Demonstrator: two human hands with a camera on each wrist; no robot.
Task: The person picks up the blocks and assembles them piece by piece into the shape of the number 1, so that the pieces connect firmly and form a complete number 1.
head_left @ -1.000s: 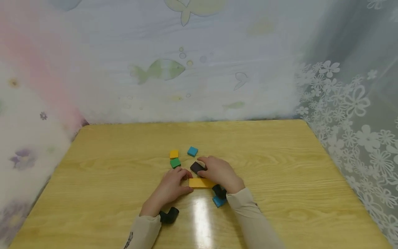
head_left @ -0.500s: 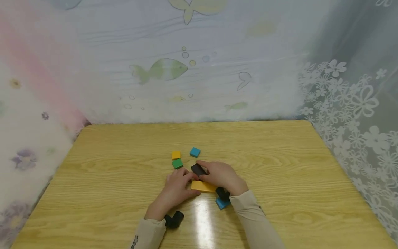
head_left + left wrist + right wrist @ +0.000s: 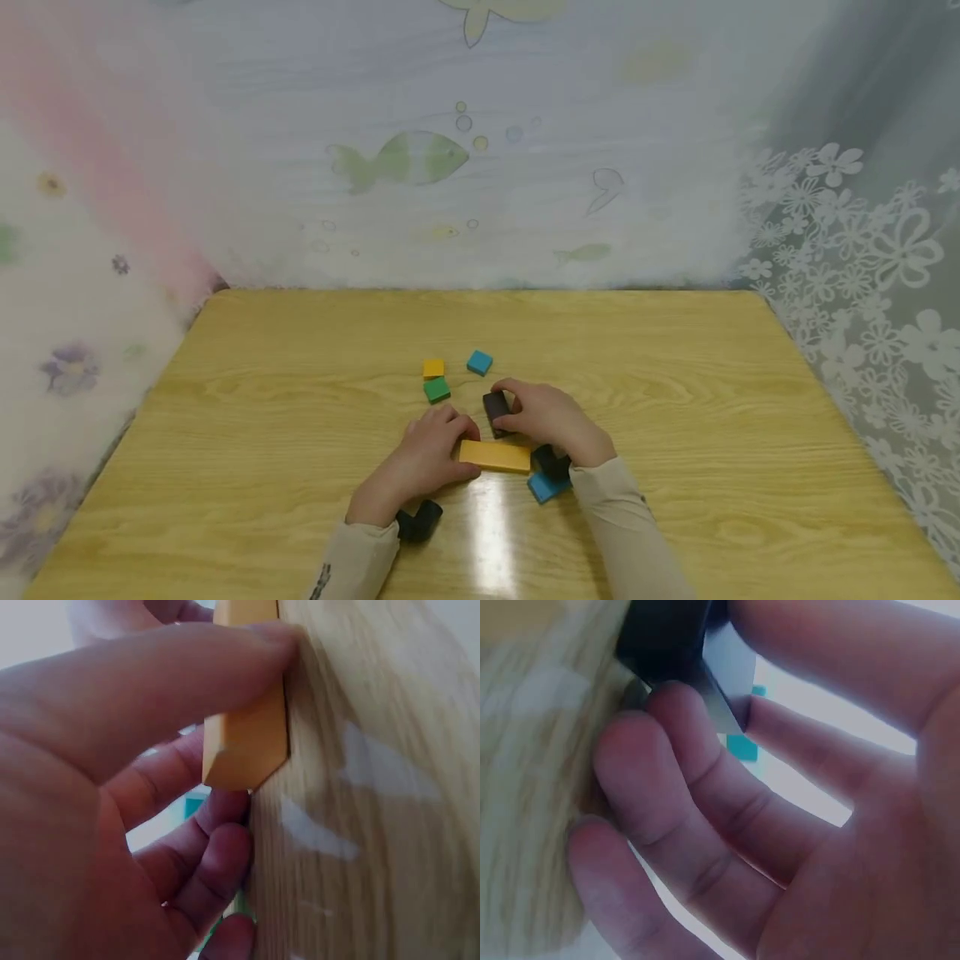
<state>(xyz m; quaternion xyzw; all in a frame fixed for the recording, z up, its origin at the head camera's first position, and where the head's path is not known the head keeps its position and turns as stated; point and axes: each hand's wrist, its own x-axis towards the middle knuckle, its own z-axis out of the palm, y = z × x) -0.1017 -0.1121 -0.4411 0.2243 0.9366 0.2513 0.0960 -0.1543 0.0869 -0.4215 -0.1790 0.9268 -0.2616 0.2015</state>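
Near the middle of the wooden table (image 3: 285,433), a long yellow block (image 3: 495,457) lies flat, and the left hand (image 3: 427,454) grips it at its left end, with the thumb on the near side and the index finger on the far side. The left wrist view shows other fingers of this hand bent past the end of the block. Just beyond the yellow block, the right hand (image 3: 551,421) pinches a dark block (image 3: 496,414) between thumb and index finger; the remaining fingers are curled next to it. Whether the dark block touches the yellow one or the table, I cannot tell. Farther from the person, a small yellow square (image 3: 433,369) lies just beside a green block (image 3: 437,390), and a blue block (image 3: 480,362) is to the right, a little apart. Another blue piece (image 3: 545,488) lies near the right end of the long block, partly hidden by a black wrist device (image 3: 552,463). Behind the table hangs a pale cloth (image 3: 300,100) with fish.
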